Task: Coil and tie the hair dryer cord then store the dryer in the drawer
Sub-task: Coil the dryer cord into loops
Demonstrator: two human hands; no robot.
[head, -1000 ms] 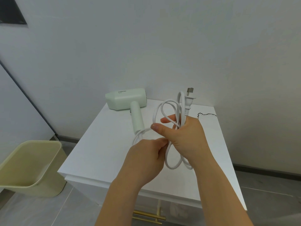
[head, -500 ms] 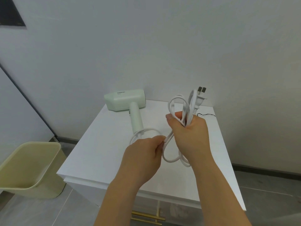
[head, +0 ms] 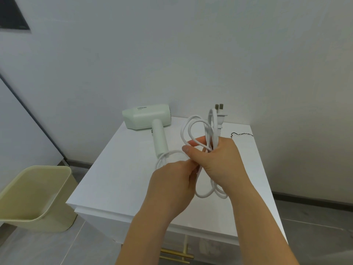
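Note:
A pale green hair dryer [head: 147,117] lies on the white cabinet top [head: 118,173] near the back wall, handle pointing toward me. Its white cord [head: 191,127] is gathered in several loops above the cabinet. My right hand [head: 219,161] is closed around the middle of the bundle, with the plug [head: 219,117] sticking up above my fist and loops hanging below. My left hand [head: 173,184] pinches the stretch of cord that runs from the dryer handle to the bundle. Below the top, the drawer front shows a brass handle [head: 175,255].
A thin black tie wire [head: 241,134] lies at the back right of the cabinet top. A pale yellow bin [head: 36,194] stands on the grey floor to the left of the cabinet. White walls close the back.
My right hand turned the bundle, so the plug swung right and then back upright. My left hand moved up close against my right hand, still on the cord.

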